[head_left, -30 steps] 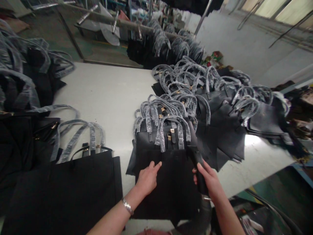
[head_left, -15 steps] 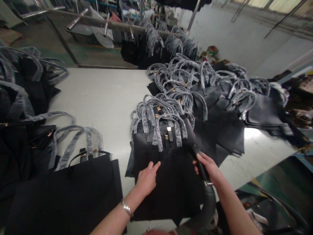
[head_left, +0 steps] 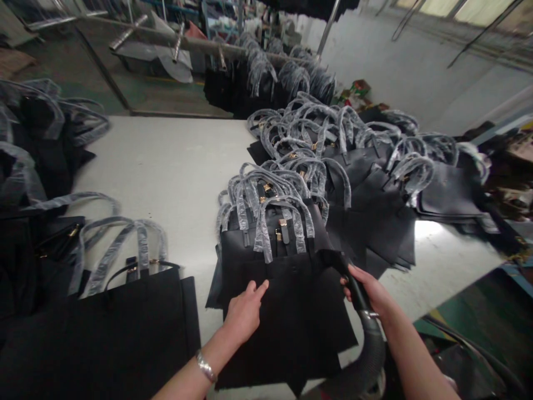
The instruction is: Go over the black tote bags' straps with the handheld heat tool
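My left hand [head_left: 245, 311] rests on the front of a black bag [head_left: 283, 322], its index finger stretched out near a small slot below the handles. Around the handle of a black nozzle [head_left: 355, 283] with a thick ribbed hose [head_left: 368, 355], my right hand [head_left: 366, 286] is closed. The nozzle's head lies over the bag's upper right part. Plastic-wrapped handles [head_left: 297, 225] and gold-coloured clasps [head_left: 283, 222] lie at the bag's top, over further stacked bags.
More black bags with wrapped handles lie on the white table [head_left: 175, 161], in a pile [head_left: 375, 205] behind to the right and a stack [head_left: 125, 328] at the left. A metal rail [head_left: 158, 34] runs beyond the table.
The nozzle and my right hand have moved a little to the right. My left hand has shifted slightly left and down, and the view has shifted slightly.
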The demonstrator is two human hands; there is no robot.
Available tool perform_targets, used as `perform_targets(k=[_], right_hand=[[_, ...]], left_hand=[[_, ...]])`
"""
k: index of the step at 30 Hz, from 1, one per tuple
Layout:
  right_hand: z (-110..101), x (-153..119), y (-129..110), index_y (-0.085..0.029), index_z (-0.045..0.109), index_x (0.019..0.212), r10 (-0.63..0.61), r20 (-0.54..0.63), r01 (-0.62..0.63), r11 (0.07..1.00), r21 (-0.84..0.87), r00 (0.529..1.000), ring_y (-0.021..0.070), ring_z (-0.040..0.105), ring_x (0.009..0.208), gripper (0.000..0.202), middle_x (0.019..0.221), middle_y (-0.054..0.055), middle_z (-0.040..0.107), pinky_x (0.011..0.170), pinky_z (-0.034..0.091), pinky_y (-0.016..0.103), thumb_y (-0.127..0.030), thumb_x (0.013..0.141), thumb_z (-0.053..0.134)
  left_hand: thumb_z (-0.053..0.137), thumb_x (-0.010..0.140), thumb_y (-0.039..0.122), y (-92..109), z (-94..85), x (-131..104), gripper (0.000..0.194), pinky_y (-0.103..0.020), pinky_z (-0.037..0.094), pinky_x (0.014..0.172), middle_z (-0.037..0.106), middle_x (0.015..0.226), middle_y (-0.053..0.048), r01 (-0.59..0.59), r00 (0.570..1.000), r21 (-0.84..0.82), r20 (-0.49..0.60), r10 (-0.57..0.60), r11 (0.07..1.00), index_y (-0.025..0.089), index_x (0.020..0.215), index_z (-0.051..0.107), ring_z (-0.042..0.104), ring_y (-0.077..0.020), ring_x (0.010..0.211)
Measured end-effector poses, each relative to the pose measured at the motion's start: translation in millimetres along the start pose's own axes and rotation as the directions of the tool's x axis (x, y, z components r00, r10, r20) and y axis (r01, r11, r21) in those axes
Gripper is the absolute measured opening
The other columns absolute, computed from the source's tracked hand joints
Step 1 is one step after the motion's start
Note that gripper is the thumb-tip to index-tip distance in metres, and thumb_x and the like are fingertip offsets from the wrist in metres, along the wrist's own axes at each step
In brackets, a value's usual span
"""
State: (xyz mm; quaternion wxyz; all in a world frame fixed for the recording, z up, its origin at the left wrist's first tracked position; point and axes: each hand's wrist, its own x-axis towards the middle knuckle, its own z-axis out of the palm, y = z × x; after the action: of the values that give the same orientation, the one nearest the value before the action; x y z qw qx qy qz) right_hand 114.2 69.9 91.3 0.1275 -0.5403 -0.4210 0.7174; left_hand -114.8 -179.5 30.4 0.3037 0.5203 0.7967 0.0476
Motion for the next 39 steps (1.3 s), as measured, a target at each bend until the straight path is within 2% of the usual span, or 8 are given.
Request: perform_targets(k=[6, 10, 14, 19, 24, 28, 35, 39], right_hand=[[-1, -5, -17, -0.024, 0.052, 0.097, -0.161, -0.120, 0.165, 0.986, 0.019, 0.980, 0.0122, 0.060, 0.047, 0.030, 0.066, -0.004, 0.066, 0.042, 0.050, 0.021, -0.043, 0.081, 0.070], [-1, -27, -6, -0.021, 0.056, 0.093, -0.100, -0.094, 0.098, 0.995, -0.029, 0.991, 0.0143, 0.059, 0.043, 0.032, 0.066, -0.001, 0.067, 0.038, 0.048, 0.024, -0.042, 0.077, 0.074], [11, -14, -2, -0.018, 0.059, 0.090, -0.092, -0.108, 0.083, 0.993, -0.082, 0.990, 0.0145, 0.057, 0.040, 0.034, 0.061, 0.001, 0.066, 0.035, 0.047, 0.024, -0.040, 0.072, 0.078], [32, -12, -21, -0.025, 0.057, 0.118, -0.261, -0.220, 0.234, 0.962, -0.141, 0.940, 0.0109, 0.057, 0.043, 0.056, 0.062, -0.005, 0.065, 0.039, 0.049, 0.019, -0.044, 0.070, 0.079], [78, -61, 4, -0.019, 0.040, 0.146, -0.090, 0.101, 0.120, 0.930, -0.347, 0.991, 0.0129, 0.055, 0.040, 0.093, 0.064, -0.004, 0.064, 0.038, 0.046, 0.024, -0.051, 0.068, 0.078], [133, -75, 51, -0.019, 0.036, 0.149, 0.057, 0.318, 0.094, 0.893, -0.439, 0.946, 0.0112, 0.056, 0.042, 0.081, 0.069, -0.004, 0.063, 0.041, 0.045, 0.024, -0.049, 0.080, 0.065], [198, -50, 70, -0.020, 0.041, 0.148, 0.018, 0.330, 0.204, 0.753, -0.625, 0.944, 0.0150, 0.056, 0.040, 0.071, 0.056, -0.005, 0.062, 0.042, 0.047, 0.026, -0.045, 0.084, 0.060], [221, -41, 54, -0.024, 0.055, 0.138, -0.187, 0.285, 0.322, 0.758, -0.567, 0.940, 0.0215, 0.068, 0.066, 0.066, 0.077, 0.001, 0.073, 0.057, 0.054, 0.029, -0.043, 0.077, 0.070]], left_hand=[[0.043, 0.089, 0.011, -1, 4.8, -1, 0.063, -0.028, 0.049, 0.075, 0.047, 0.125, -0.006, 0.003, 0.999, -0.015, -0.034, -0.004, 1.000, 0.034, 0.146, 0.028, 0.064, -0.0188, 0.098], [0.043, 0.089, 0.011, -2, 7.2, -1, 0.064, -0.027, 0.049, 0.076, 0.046, 0.124, -0.006, -0.001, 0.999, -0.033, -0.048, 0.000, 0.999, 0.035, 0.146, 0.028, 0.063, -0.0181, 0.098], [0.043, 0.088, 0.009, -3, 7.6, 0, 0.066, -0.027, 0.049, 0.074, 0.046, 0.122, -0.006, 0.001, 0.999, -0.036, -0.050, -0.002, 0.999, 0.035, 0.146, 0.027, 0.062, -0.0178, 0.094], [0.040, 0.086, 0.003, -2, 23.5, -13, 0.072, -0.031, 0.050, 0.081, 0.049, 0.118, -0.007, -0.020, 0.994, -0.005, -0.104, 0.019, 1.000, 0.034, 0.149, 0.024, 0.057, -0.0201, 0.097], [0.039, 0.094, 0.012, -8, 64.0, -38, 0.057, -0.043, 0.040, 0.103, 0.045, 0.136, -0.010, -0.124, 0.957, -0.024, -0.266, 0.113, 0.992, 0.027, 0.148, 0.028, 0.047, -0.0255, 0.116], [0.042, 0.095, 0.014, -17, 82.8, -48, 0.055, -0.043, 0.040, 0.100, 0.043, 0.143, -0.010, -0.226, 0.932, -0.035, -0.299, 0.206, 0.973, 0.024, 0.147, 0.029, 0.047, -0.0252, 0.115], [0.045, 0.094, 0.014, -20, 76.1, -48, 0.043, -0.043, 0.041, 0.096, 0.050, 0.138, -0.009, -0.273, 0.926, -0.061, -0.286, 0.246, 0.960, 0.023, 0.136, 0.044, 0.049, -0.0251, 0.114], [0.044, 0.094, 0.016, -17, 74.3, -50, 0.042, -0.043, 0.042, 0.096, 0.048, 0.141, -0.010, -0.283, 0.916, -0.058, -0.313, 0.252, 0.957, 0.020, 0.136, 0.044, 0.049, -0.0258, 0.114]])
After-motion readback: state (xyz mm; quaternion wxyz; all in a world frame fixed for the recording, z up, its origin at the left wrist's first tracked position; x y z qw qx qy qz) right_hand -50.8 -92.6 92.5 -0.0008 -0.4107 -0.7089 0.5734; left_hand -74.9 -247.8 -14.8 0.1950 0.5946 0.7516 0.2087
